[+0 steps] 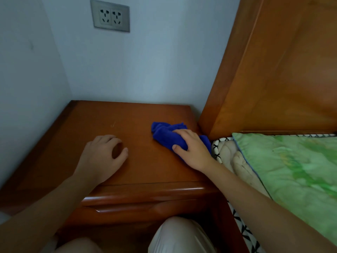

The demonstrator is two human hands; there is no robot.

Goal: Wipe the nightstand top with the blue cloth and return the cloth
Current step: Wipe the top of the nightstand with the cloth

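At right edge of nightstand top (127, 115), right hand (191, 148) presses down on bunched blue cloth (164, 136), fingers curled over it. Left hand (102, 154) rests empty, loosely curled. Suggest flattening cloth, sweeping leftward in overlapping passes, lifting left hand clear.

The nightstand (102, 117) sits in the room's corner, walls behind it and to its left, the headboard (273, 70) close against its right side. A double socket (110, 15) is on the back wall above it. On its top, the cloth (164, 134) lies bunched near the right edge under the right hand (191, 148); the left hand (104, 152) rests left of it, apart. The quilt (291, 161) lies on the bed to the right, seemingly over a pillow (235, 157).
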